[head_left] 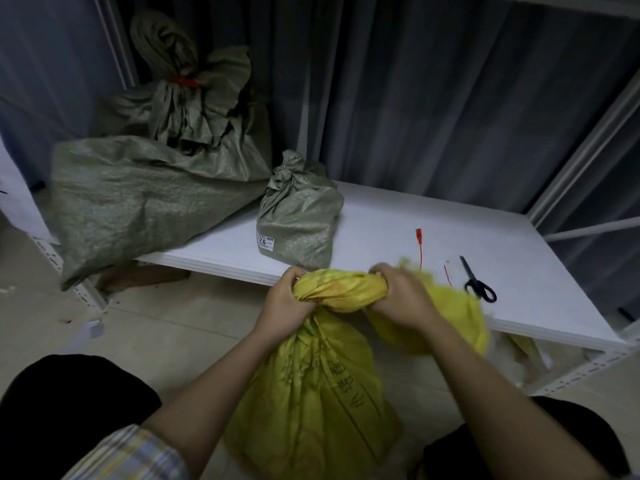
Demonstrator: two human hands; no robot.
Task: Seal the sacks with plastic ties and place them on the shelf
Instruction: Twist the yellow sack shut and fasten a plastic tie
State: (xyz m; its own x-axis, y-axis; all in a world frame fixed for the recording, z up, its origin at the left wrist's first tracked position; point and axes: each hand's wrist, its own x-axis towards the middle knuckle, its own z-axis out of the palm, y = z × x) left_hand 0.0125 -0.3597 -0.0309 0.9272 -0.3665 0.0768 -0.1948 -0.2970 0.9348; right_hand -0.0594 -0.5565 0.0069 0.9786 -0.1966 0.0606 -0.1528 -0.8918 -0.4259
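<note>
The step in hand is gathering the neck of the yellow sack, low centre of the frame, standing on the floor in front of the shelf. The left hand grips the twisted neck at its base, fingers curled round it. The right hand clenches the same twist further along, with the loose mouth spilling out to the right. Both forearms reach forward and up from the bottom edge. Next, I judge, one hand must hold the twist while the other fetches the red tie lying on the shelf, centre right, near the scissors. Two green sacks sit on the shelf at upper left and centre.
</note>
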